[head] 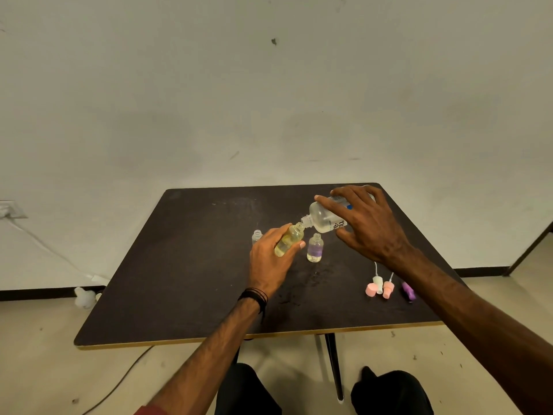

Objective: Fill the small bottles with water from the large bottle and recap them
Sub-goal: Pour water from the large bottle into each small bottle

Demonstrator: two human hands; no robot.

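Observation:
My right hand (366,224) grips the large clear bottle (321,218), tipped on its side with its open neck pointing left. That neck meets the mouth of a small yellowish bottle (288,239), which my left hand (270,260) holds tilted above the dark table (179,280). A small bottle with a purple label (315,248) stands upright and uncapped just right of my left hand. Another small clear bottle (256,236) stands behind my left hand, partly hidden. Spray caps lie at the right: a white one (378,283), two pink pieces (371,289) and a purple one (408,291).
A plain wall rises behind the table. A wall socket (10,208) at the left feeds a white cable down to the floor, where a whitish object (83,296) lies. A black table leg (333,363) and my dark-clad knees show below the front edge.

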